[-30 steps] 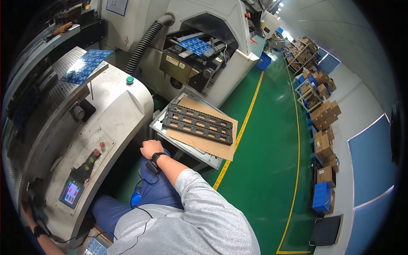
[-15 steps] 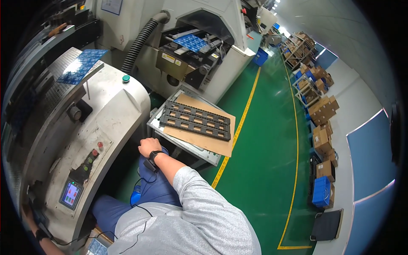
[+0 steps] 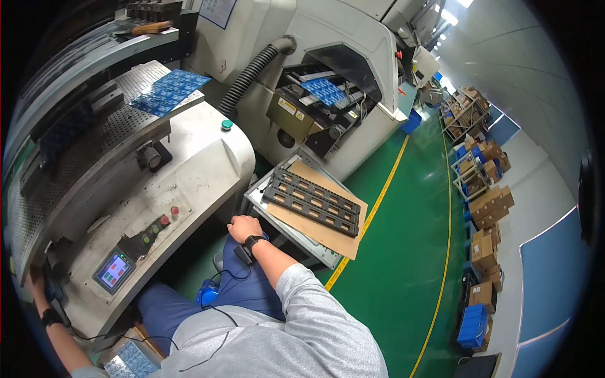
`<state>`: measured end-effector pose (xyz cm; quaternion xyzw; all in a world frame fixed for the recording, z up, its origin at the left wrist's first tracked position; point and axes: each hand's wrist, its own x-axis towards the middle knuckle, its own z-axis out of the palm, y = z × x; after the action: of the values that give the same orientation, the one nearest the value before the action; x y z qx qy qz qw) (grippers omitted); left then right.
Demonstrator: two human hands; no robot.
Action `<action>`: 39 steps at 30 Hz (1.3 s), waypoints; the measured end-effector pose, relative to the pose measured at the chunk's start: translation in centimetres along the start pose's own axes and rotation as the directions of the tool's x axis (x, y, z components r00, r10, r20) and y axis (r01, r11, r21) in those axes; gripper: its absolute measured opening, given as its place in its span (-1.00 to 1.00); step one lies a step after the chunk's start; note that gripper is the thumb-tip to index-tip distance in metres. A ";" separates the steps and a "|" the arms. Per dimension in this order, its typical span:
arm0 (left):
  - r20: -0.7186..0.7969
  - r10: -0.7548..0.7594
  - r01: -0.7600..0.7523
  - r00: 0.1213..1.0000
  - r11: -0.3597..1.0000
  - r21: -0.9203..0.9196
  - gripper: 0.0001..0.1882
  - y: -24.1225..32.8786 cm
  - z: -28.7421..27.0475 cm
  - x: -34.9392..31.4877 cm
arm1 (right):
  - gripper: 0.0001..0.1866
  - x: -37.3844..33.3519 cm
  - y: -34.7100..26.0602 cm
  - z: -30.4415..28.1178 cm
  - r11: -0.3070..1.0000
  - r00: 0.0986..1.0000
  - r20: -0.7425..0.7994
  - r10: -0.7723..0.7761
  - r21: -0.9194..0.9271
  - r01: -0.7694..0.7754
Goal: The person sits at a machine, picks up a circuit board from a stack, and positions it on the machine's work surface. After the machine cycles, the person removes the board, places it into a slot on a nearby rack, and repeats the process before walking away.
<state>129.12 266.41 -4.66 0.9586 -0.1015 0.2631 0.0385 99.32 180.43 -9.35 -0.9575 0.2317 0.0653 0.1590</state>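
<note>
My right hand rests on my knee, fingers curled and held together, with nothing visible in it. Just beyond it, a black slotted frame lies on a brown cardboard sheet on a small metal table. My left hand reaches to the near left end of the pale machine, beside a dark fitting; its fingers are hidden there. On that machine's perforated bed lies a blue patterned panel sheet, overhanging the edge. A small touch screen and several push buttons sit on its front.
A second machine stands ahead, another blue panel in its opening, a ribbed black hose beside it. More blue panels lie low by my left side. Yellow lines mark the green floor; cardboard boxes line the right wall.
My view has swung left, so the scene sits farther right and lower in the picture. More of my left forearm shows. My right hand stays on my knee; the frame and panels stay put.
</note>
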 end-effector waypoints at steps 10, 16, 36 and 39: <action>-0.191 -0.008 0.018 0.981 0.999 0.049 -0.76 -1.7 -0.8 -3.5 | -0.61 0.7 -1.5 0.4 0.999 0.999 0.013 -0.044 0.027 0.044; -0.344 -0.015 0.055 0.939 0.993 0.107 -0.58 19.0 -9.0 1.3 | -0.59 -0.5 0.8 -0.2 1.000 1.000 -0.011 0.013 -0.005 -0.014; 0.062 -0.494 0.488 0.867 0.868 0.098 -0.40 23.7 -16.2 1.0 | -0.65 0.1 -1.4 0.8 0.992 0.995 -0.014 -0.101 0.076 0.102; 0.091 -0.489 0.486 0.867 0.872 0.058 -0.38 24.4 -17.3 0.9 | -0.65 0.3 -1.2 1.1 0.993 0.995 -0.030 -0.094 0.069 0.096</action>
<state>116.04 244.58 11.16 0.9659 0.1462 0.1970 0.0826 100.09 181.71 -10.11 -0.9621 0.1900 0.0366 0.1922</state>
